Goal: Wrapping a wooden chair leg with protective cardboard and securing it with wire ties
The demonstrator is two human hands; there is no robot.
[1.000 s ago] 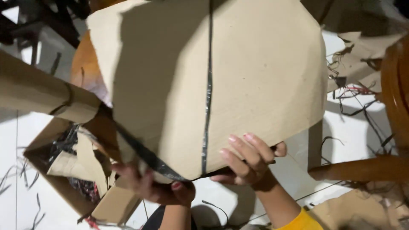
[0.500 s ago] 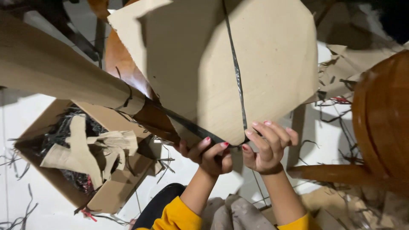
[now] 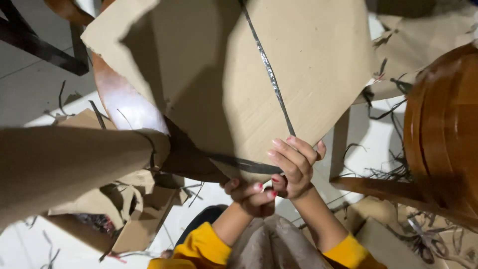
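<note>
I am looking down on a large flat sheet of brown corrugated cardboard (image 3: 224, 79) that is filling the upper middle of the view, with a thin dark strip of tape (image 3: 271, 79) running down its face to the lower edge. To its left a thick brown cardboard tube (image 3: 64, 167) is lying across the frame, and on the right a glossy round brown wooden piece of furniture (image 3: 440, 129) is standing over the pale floor. Below the tube an open brown cardboard box (image 3: 134, 219) is holding torn cardboard scraps. My right hand (image 3: 294, 167) is grasping the sheet's lower edge, fingers curled over the front just beside the tape's end. My left hand (image 3: 249, 195) is sitting directly beneath, touching the right, fingers clenched at the same edge; I cannot tell exactly what they are pinching. Yellow sleeves (image 3: 199, 244) are showing at both forearms.
</note>
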